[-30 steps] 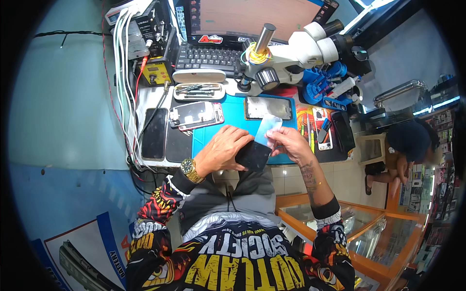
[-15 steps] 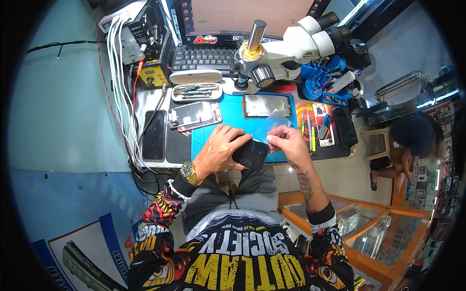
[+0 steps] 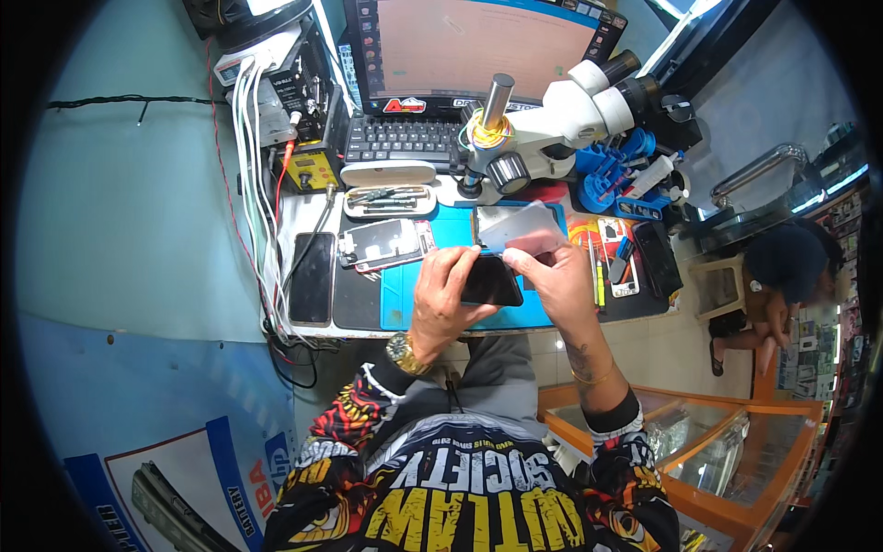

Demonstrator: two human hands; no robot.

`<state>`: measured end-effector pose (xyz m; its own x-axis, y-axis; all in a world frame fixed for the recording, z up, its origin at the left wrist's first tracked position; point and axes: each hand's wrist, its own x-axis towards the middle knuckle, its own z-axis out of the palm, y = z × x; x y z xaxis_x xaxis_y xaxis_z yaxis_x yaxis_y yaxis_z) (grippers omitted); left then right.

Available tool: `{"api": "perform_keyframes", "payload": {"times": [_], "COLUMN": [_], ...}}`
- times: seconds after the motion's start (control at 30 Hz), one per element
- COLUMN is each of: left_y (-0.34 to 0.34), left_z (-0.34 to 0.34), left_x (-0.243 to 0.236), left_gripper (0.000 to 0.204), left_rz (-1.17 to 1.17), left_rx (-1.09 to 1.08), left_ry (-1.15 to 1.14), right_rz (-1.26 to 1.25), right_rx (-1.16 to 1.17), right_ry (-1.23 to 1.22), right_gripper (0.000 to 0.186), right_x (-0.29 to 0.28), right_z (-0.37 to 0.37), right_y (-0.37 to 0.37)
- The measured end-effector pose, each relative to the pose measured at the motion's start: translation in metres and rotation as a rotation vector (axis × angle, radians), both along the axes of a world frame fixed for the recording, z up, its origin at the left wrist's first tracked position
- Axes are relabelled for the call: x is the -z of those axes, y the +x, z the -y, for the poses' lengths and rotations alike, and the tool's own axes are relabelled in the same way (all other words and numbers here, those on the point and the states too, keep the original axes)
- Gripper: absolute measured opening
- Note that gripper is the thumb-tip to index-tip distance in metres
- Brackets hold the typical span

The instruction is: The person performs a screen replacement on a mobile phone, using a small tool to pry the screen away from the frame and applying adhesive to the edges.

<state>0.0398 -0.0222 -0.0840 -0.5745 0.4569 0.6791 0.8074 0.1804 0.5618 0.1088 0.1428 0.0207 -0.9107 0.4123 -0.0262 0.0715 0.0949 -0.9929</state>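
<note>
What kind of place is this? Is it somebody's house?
It looks more like a phone repair shop. The left hand holds a dark phone, a stereo microscope stands by the keyboard, and there's a glass display case to the right.

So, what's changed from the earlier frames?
The left hand has carried the black rectangular phone forward, further over the blue rectangular mat. The right hand has moved the translucent thin sheet forward; in view it overlaps more of the silver rectangular panel. Nothing let go or newly grasped. Panel and open white oblong tool case stayed put.
</note>
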Motion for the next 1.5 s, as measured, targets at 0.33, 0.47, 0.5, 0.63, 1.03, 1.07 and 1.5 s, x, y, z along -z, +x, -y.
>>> {"api": "perform_keyframes", "payload": {"times": [0.33,0.47,0.5,0.63,1.03,1.07,1.5], "left_y": [0.013,0.017,0.017,0.018,0.019,0.018,0.018], "left_z": [-0.004,0.002,0.002,-0.002,0.001,0.001,-0.009], "left_x": [-0.007,-0.014,-0.014,-0.010,-0.015,-0.015,-0.005], "left_gripper": [0.096,0.093,0.093,0.092,0.091,0.091,0.089], "left_rz": [0.100,0.227,0.230,0.262,0.328,0.330,0.246], "left_rx": [-0.107,-0.100,-0.099,-0.086,-0.080,-0.072,-0.066], "left_ry": [0.261,0.254,0.254,0.296,0.278,0.268,0.343], "right_rz": [0.075,0.048,0.052,0.040,0.064,0.074,-0.125], "right_rx": [-0.239,-0.295,-0.294,-0.315,-0.352,-0.352,-0.278], "right_ry": [0.024,0.053,0.053,-0.005,0.023,0.027,0.189], "right_gripper": [0.010,0.009,0.009,0.008,0.008,0.009,0.011], "right_x": [-0.012,-0.013,-0.013,-0.014,-0.018,-0.020,-0.001], "right_z": [0.013,0.019,0.021,0.027,0.027,0.026,0.032], "right_y": [-0.028,-0.029,-0.028,-0.027,-0.027,-0.026,-0.011]}}
